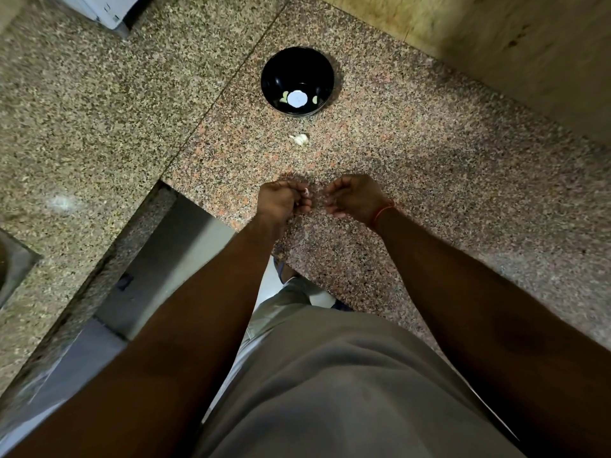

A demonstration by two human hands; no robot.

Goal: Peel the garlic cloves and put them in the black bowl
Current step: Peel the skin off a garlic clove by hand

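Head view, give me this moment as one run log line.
left hand: pinches garlic clove | right hand: curled, empty | black bowl: peeled cloves inside | countertop: one garlic piece waiting

Bowl (297,81): black, round, upright on the counter (429,180), holding two pale peeled cloves (314,99). Garlic (300,139): white unpeeled piece, lying on the counter just before the bowl. Clove (306,192): small, pale, pinched in left hand (282,201).
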